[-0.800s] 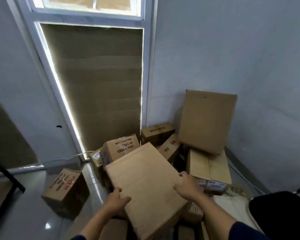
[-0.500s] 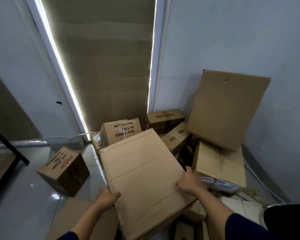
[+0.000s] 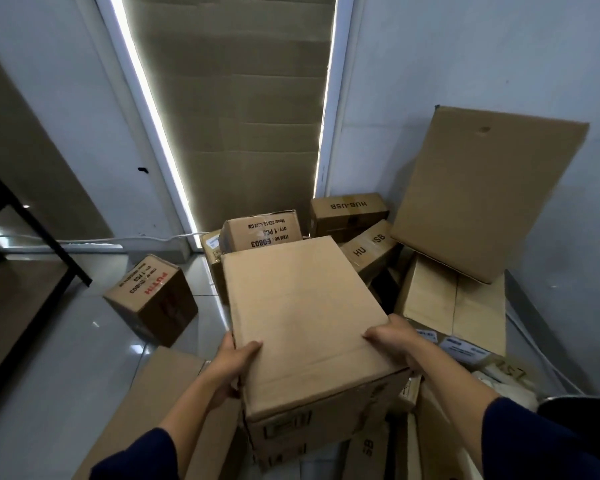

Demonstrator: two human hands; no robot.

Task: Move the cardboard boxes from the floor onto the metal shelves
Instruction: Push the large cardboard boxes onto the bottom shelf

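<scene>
While both hands grip it, plain cardboard box, left hand, right hand

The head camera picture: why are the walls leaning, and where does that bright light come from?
Head view: the wide-angle lens bends straight lines, so the window frame splays outward. Daylight leaks as bright strips round the covered window; the room stays dim. The glossy floor shows small glints. Both hands, left hand and right hand, look fairly sharp on the held box.
</scene>
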